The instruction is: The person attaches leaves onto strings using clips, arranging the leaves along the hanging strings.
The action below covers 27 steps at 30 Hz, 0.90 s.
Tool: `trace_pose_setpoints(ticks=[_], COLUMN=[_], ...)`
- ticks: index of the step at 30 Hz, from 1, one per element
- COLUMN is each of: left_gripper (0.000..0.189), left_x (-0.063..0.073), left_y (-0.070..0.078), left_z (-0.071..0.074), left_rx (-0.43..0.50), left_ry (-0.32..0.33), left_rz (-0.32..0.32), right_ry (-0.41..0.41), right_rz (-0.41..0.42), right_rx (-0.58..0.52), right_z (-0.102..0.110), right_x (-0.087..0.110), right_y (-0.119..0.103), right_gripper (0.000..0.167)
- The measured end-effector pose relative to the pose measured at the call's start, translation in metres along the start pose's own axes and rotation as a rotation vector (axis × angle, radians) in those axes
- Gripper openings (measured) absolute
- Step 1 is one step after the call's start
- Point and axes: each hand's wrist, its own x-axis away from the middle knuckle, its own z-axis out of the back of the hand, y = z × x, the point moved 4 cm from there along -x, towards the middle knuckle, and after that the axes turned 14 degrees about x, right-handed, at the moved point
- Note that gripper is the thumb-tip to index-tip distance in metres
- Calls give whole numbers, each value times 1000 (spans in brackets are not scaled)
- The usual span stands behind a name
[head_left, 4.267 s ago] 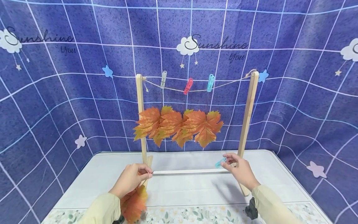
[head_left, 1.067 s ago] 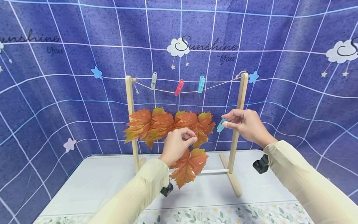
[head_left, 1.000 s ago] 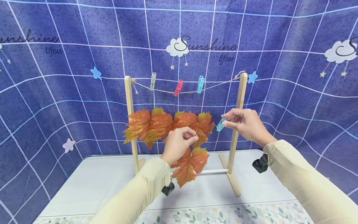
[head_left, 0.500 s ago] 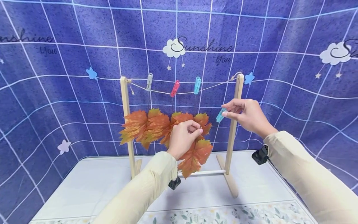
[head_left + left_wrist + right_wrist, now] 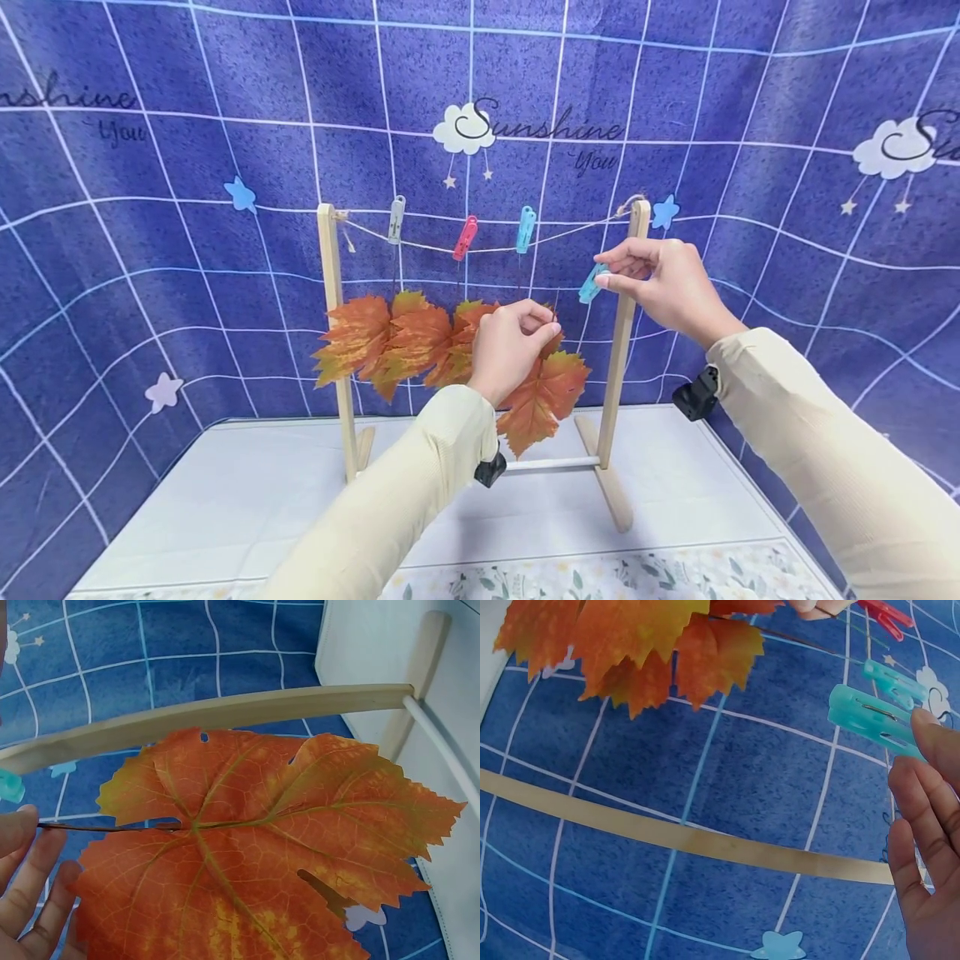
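My left hand (image 5: 516, 346) pinches the thin stem of an orange artificial maple leaf (image 5: 546, 400), which hangs below the fingers. In the left wrist view the leaf (image 5: 247, 825) fills the middle, its dark stem running to the fingertips. With thumb and fingers my right hand (image 5: 667, 283) holds a turquoise clothespin (image 5: 592, 285) near the right post, beneath the string (image 5: 577, 235). The right wrist view shows that clothespin (image 5: 874, 720) between thumb and fingers. On the string sit a grey clothespin (image 5: 396, 220), a red one (image 5: 465, 238) and another turquoise one (image 5: 526, 229), with leaves (image 5: 420, 337) hanging below them.
The string spans two wooden posts, left (image 5: 332, 292) and right (image 5: 619, 367), joined low by a white rod (image 5: 551, 463). The frame stands on a white table (image 5: 247, 483) with a floral strip at its front. Behind hangs a blue gridded curtain (image 5: 262, 108).
Both hands have risen toward the string, the left from low beside the left post across to the right half. The leaf and clothespin came along in them. The view has shifted a little right.
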Motion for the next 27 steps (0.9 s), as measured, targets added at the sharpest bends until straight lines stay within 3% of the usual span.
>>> trace_pose_setpoints(ticks=[13,27], left_gripper=[12,14], left_x=[-16,-38], left_y=[13,16], left_z=[-10,-17], left_rx=[-44,-102], left_ry=[49,134], left_rz=[-19,15], right_ry=[86,112], right_rz=[-17,-18], right_rx=[-5,22], right_z=[17,25], right_x=[-20,-40], right_y=[-3,-10], right_gripper=[21,21])
